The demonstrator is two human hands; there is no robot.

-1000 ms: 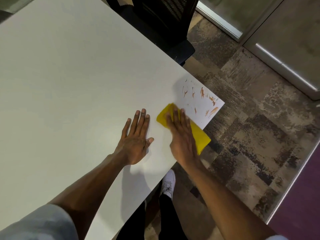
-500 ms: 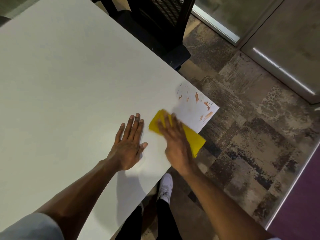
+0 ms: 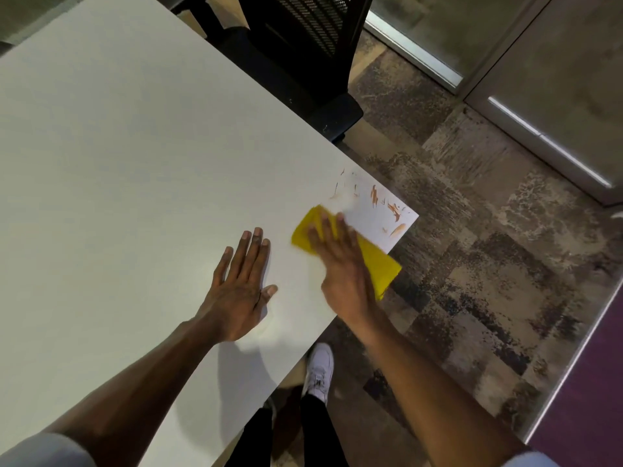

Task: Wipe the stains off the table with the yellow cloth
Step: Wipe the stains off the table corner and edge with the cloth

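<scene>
— What is seen on the tabletop (image 3: 135, 163)?

— A yellow cloth (image 3: 377, 261) is pressed flat near the far right corner by the right hand (image 3: 340, 267), whose fingers are spread over it rather than curled round it; the hand and cloth are blurred. One end of the cloth is hung over the right edge of the tabletop.

— And the stains?

— Orange-brown stains (image 3: 387, 205) are scattered in the corner itself, just beyond the cloth, between it and the far edge. Most are left uncovered.

— The other hand?

— The left hand (image 3: 239, 288) is laid palm down on the bare tabletop, released and flat, just beside the cloth but not touching it.

— Any writing or labels?

— None that can be read.

— What else is shown?

— A black mesh chair (image 3: 303, 45) is stood at the far edge, and a white shoe (image 3: 320, 369) is seen on the patterned carpet (image 3: 472, 264) below the near edge.
</scene>
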